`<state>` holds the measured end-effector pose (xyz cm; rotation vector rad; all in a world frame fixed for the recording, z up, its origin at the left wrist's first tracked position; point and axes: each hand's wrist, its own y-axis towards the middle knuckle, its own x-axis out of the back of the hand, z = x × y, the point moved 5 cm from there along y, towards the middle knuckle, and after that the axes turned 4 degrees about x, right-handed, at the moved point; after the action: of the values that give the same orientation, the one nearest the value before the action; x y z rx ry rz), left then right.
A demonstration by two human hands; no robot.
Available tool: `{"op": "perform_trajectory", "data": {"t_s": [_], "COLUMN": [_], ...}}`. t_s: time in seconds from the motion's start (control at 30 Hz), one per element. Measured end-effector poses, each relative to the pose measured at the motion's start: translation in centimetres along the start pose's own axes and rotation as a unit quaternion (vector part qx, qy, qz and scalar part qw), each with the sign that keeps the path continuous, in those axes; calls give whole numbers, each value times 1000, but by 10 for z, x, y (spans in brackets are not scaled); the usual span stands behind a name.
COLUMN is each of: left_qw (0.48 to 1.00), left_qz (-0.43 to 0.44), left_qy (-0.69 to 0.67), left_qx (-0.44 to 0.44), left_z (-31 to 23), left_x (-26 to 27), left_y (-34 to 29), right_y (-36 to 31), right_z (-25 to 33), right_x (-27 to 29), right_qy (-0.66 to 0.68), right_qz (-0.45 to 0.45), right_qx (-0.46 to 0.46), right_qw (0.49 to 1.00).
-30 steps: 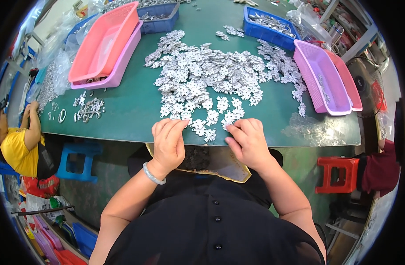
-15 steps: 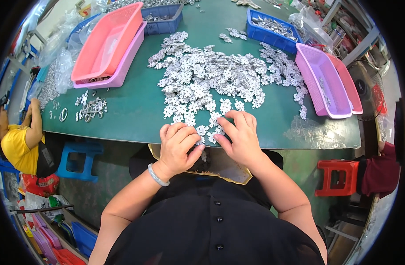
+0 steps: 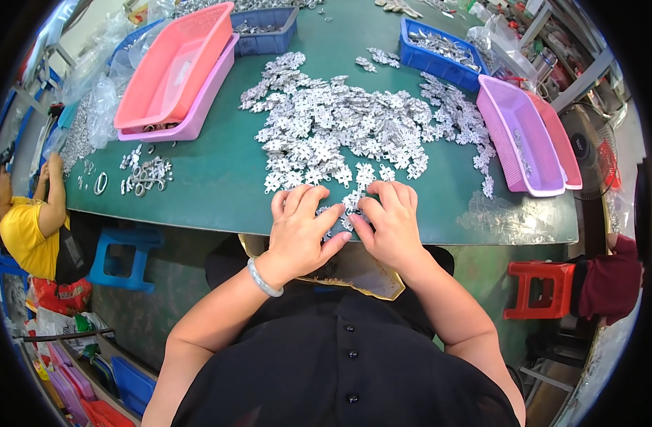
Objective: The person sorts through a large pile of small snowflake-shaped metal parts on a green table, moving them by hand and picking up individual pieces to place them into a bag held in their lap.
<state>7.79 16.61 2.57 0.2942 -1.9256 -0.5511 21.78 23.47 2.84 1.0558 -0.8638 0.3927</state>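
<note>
**One heap of metal pieces (image 3: 340, 128) on a green tabletop (image 3: 219, 171)**

Two bare hands work at the heap's near edge, its pieces too many to count. The left hand (image 3: 297, 229) and right hand (image 3: 393, 228) curve their fingers over a few pieces (whether either grip holds one, I cannot tell).

Four baskets flank the heap: at left, a coral basket (image 3: 144, 85) stacked on a pink basket (image 3: 205, 99) with small bits inside; at right, a purple basket (image 3: 511, 114) with a few small parts, overlapping a red basket (image 3: 563, 142). Farther back, two blue trays, left (image 3: 269, 43) and right (image 3: 440, 70), hold loose metal parts.
</note>
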Motion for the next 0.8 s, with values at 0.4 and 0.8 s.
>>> {"op": "perform_trajectory", "data": {"t_s": [0.4, 0.8], "left_qw": [1000, 993], "left_qz": [-11, 48], "left_qy": [-18, -68], "left_qx": [-6, -86], "left_z": [4, -11], "left_x": [-3, -12], "left_y": [-6, 1], "right_y": [-19, -27], "right_z": [5, -37], "right_x": [10, 21], "right_qy": [10, -17], "right_qz": [-7, -27], "right_qx": [-8, -120], "right_qw": [1000, 992]}}
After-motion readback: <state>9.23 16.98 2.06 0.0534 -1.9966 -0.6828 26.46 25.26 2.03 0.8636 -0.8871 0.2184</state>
